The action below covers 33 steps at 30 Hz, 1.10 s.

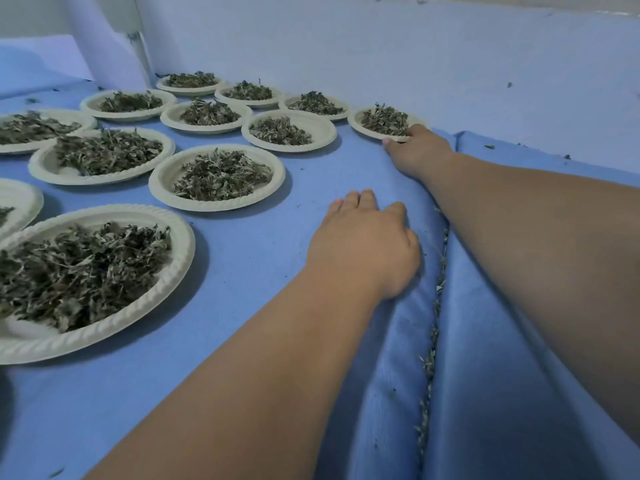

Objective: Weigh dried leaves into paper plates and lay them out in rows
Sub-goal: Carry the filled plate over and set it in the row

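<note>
Nearest the person, a filled paper plate is sitting at the left of the blue cloth. Beyond it, about a dozen more plates of dried leaves are lying in rows, so the laying out is probably well along. The left hand is resting on the cloth, fingers loosely curled, holding nothing. Farther off, the right hand is pinching the rim of the end plate, which is sitting at the end of the back row by the wall.

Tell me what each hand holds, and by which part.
The right hand pinches the far-right paper plate by its near rim. The left hand holds nothing; it rests on the blue cloth.
</note>
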Motion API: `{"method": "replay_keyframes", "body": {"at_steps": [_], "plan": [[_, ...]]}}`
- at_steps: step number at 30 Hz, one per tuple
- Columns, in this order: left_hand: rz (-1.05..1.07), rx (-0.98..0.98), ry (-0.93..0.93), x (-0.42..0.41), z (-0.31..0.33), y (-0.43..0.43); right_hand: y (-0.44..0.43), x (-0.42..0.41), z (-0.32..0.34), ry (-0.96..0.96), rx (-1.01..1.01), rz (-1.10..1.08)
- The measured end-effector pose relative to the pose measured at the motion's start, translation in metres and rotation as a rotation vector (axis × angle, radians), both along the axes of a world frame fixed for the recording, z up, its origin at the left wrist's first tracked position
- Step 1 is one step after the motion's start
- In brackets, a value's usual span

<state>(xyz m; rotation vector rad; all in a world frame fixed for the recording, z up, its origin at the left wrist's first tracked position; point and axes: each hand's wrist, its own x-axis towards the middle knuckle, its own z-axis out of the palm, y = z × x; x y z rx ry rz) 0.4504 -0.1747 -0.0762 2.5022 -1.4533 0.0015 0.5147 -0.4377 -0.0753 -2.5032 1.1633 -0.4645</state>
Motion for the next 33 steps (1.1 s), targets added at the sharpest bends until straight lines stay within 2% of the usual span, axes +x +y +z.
{"method": "replay_keyframes", "body": {"at_steps": [12,17,21,26,29,33], "plan": [[-0.004,-0.033,-0.001,-0.003,0.0,-0.004,-0.008,-0.001,-0.002,-0.054,-0.027,-0.038],[-0.017,-0.012,-0.013,-0.002,-0.001,-0.006,0.006,-0.01,-0.005,0.12,-0.017,-0.073],[-0.083,0.024,-0.034,-0.001,0.0,-0.01,0.028,-0.023,0.0,0.339,-0.05,0.026],[-0.174,0.028,0.017,-0.005,0.007,-0.002,0.069,-0.064,0.005,0.274,0.05,0.118],[-0.136,0.02,0.044,-0.018,0.014,0.004,0.086,-0.112,0.01,0.382,-0.057,0.21],[-0.084,0.01,0.119,-0.055,0.013,0.013,0.107,-0.179,0.009,0.381,-0.143,0.324]]}}
